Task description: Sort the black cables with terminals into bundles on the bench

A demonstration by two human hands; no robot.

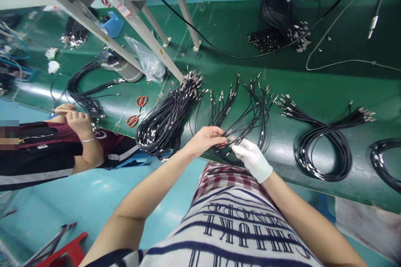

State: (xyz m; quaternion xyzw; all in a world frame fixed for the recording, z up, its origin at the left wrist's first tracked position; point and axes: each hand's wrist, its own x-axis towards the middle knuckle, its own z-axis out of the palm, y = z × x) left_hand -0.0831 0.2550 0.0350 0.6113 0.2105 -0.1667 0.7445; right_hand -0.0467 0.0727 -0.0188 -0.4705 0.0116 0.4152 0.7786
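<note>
Near the table's front edge, my bare left hand (209,139) pinches thin black cables. Close beside it, my right hand (249,156), in a white glove, has its fingers closed on the same black cables (246,127). These cables fan out over the green table away from me, with small metal connectors at their far ends. A thick bundle of black cables (169,117) lies just left of my left hand, its connectors pointing away. To the right of my gloved hand rests a looped bundle of black cables (347,150) with two connector ends crossing.
Two orange-handled scissors (142,101) lie left of the thick bundle. Metal shelf legs (150,33) stand on the green table (219,64). A clear plastic bag (150,64) is beside them. Another cable coil (387,162) sits far right. A co-worker's hands (77,123) are at the left.
</note>
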